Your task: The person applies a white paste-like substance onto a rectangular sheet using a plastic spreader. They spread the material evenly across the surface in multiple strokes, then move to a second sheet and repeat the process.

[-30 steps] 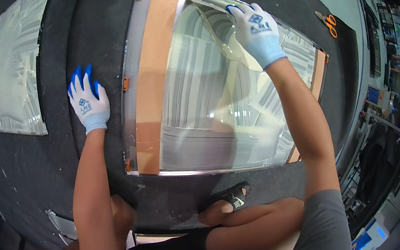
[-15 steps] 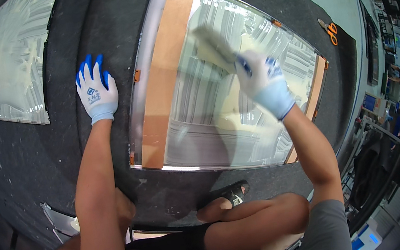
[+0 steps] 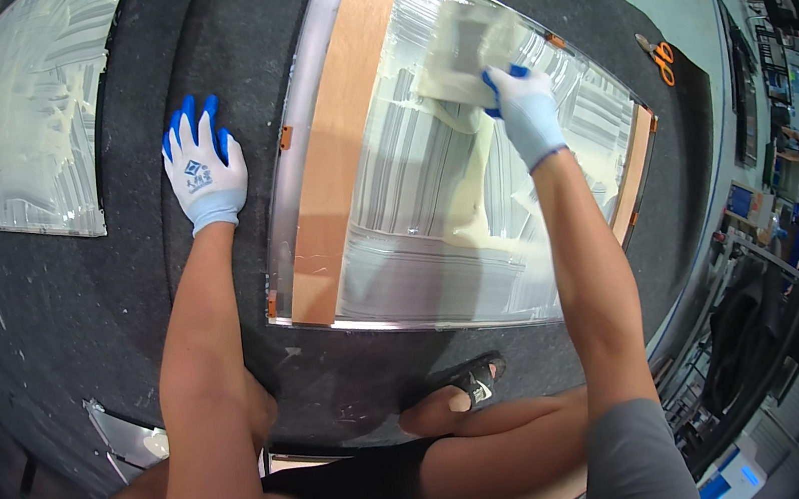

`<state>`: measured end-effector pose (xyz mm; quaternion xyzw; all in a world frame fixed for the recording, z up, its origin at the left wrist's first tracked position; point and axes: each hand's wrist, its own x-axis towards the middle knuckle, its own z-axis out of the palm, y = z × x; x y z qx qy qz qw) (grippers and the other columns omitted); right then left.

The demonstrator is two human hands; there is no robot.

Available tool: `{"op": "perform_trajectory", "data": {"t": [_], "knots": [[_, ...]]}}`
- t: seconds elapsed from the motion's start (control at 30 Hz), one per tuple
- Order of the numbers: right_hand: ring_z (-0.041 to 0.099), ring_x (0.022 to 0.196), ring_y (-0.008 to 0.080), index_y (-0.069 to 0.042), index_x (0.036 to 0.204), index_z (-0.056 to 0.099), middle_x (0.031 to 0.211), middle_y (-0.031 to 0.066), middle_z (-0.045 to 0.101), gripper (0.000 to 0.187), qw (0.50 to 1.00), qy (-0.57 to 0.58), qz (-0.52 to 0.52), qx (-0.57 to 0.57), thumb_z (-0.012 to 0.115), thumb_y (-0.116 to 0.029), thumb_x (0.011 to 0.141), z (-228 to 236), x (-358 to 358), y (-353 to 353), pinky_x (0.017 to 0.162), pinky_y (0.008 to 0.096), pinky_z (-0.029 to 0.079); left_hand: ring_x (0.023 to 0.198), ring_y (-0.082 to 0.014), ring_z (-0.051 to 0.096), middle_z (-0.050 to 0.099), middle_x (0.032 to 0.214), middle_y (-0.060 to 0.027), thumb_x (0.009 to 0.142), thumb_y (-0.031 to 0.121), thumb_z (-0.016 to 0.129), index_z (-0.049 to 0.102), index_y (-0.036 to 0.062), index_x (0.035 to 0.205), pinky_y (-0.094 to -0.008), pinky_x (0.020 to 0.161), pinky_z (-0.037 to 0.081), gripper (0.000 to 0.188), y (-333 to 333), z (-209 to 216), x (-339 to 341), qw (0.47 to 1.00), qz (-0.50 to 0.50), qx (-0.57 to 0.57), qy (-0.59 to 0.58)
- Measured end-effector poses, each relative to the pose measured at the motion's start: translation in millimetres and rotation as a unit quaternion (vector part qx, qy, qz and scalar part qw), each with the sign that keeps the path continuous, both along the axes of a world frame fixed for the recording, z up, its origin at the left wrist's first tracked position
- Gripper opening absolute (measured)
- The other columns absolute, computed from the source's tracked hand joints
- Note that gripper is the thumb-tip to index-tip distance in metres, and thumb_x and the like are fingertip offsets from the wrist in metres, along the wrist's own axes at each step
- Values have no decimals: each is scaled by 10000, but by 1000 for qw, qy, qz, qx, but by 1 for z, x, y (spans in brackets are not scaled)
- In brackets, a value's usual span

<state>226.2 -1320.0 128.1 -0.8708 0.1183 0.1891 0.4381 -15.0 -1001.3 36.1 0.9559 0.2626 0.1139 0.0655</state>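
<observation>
My left hand (image 3: 206, 169), in a white glove with blue fingertips, lies flat with fingers spread on the dark mat (image 3: 191, 277), left of a framed panel. My right hand (image 3: 524, 104), gloved alike, grips the near right edge of a wide, flat, pale scraper (image 3: 467, 51). The scraper is over the far part of the panel (image 3: 392, 190), which is coated with streaky whitish paste. Thicker cream-coloured paste (image 3: 466, 205) lies near the panel's middle. A wooden strip (image 3: 343, 156) runs along its left side, and a narrower strip (image 3: 635, 168) along its right.
Another paste-smeared panel (image 3: 34, 121) lies at the far left. Orange-handled scissors (image 3: 660, 62) rest on the mat beyond the framed panel's right corner. Small orange-brown pieces (image 3: 286, 138) sit along the panel's frame. My sandalled foot (image 3: 473, 386) is close to its near edge.
My right hand has swept the scraper away from me and to the right; its broad face now shows. Fresh streaks mark the paste. My left hand stays on the mat.
</observation>
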Motion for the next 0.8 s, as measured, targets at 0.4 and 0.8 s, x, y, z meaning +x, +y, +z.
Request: {"op": "perform_trajectory", "data": {"t": [0.4,0.8], "knots": [[636,673,134,58,996,753,849,60,712,315,996,40,59,-54,771,-251,932,-11,-85,22,602,318,581,1443,-338,470,507,1572,-97,958,285,601,578,211,1477,-532,1222,332,524,2,-8,-1,999,-7,18,-36],[740,837,387,-13,922,785,866,236,754,316,920,-121,7,-373,638,-292,934,49,-72,-174,789,442,579,1218,-319,611,601,1385,-143,957,354,629,618,145,1397,-507,1025,476,487,23,20,21,976,-112,142,118]]}}
